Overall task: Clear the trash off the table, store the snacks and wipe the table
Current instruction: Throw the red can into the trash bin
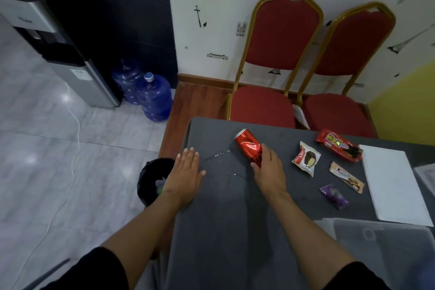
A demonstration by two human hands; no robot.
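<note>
Here, head view, one entry per item. Tabletop (211, 231): dark grey, with a thin streak of spilled liquid (223, 162) between the two hands. Left hand (186, 172): flat, palm down, fingers spread near the tabletop's left edge — holding nothing. Right hand (268, 169): fingers wrapped around the near end of a crushed red can (247, 145), which lies on its side on the tabletop. Snacks, right of the can: a white-and-red chocolate cake packet (306, 159); a long red wrapper (337, 145) beyond it; a tan biscuit packet (346, 176); a small purple wrapper (334, 196) nearest the person. White sheet (395, 186): far right of the tabletop. Black bin (150, 179): on the floor just beside the tabletop's left edge, some trash inside. Two red chairs (270, 101) — behind the tabletop, against the wall.
</note>
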